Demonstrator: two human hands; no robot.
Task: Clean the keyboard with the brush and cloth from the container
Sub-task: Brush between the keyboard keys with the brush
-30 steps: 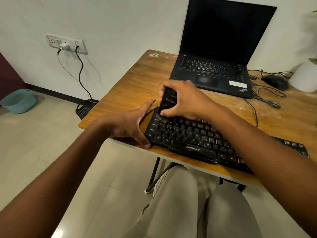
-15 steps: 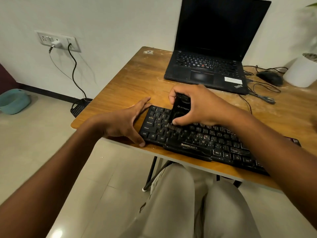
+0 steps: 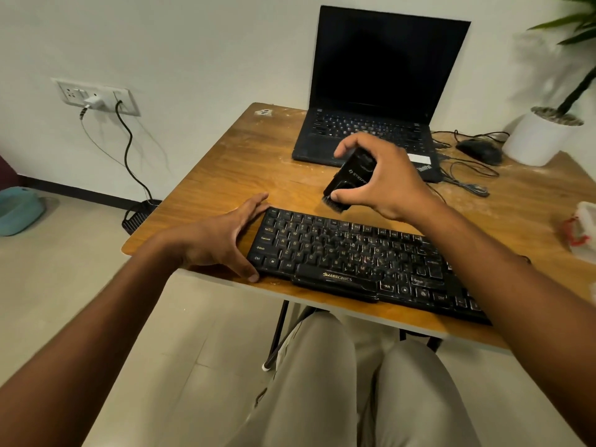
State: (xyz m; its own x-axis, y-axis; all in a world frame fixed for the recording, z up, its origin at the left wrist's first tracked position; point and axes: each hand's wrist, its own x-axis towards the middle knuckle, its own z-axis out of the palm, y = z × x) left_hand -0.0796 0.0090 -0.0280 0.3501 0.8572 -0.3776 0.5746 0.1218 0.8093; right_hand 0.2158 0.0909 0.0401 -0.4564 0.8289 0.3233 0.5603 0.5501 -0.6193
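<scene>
1. The right hand (image 3: 383, 182) grips the brush (image 3: 350, 182) — thumb on the near side, fingers curled over the top. The bristles point down and hang just above the far edge of the keyboard (image 3: 354, 256), apart from the keys.

2. The left hand (image 3: 219, 240) lies flat and spread against the keyboard's left end, thumb along the near corner and fingers along the far one, holding nothing; it looks to be bracing the board.

3. The keyboard lies along the near edge of the bench (image 3: 251, 169), slightly askew, its right end hidden under the right forearm.

4. Progress, as a judgement: brushing is under way. Pale specks show on the keys, thickest about the middle and right, so more brushing seems needed. No cloth is in view, so the wiping step looks not yet begun.

5. Containers: a clear container (image 3: 585, 230) with red marks sits at the bench's right edge, cut off by the frame — what it holds cannot be told. A white pot (image 3: 538, 140) at the far right holds a plant. A teal basin (image 3: 17, 211) stands on the floor at far left; its contents are not visible.

6. Behind the brush stands an open laptop (image 3: 380, 91) with a dark screen, and beside it a mouse (image 3: 480, 151) with loose cables.
</scene>
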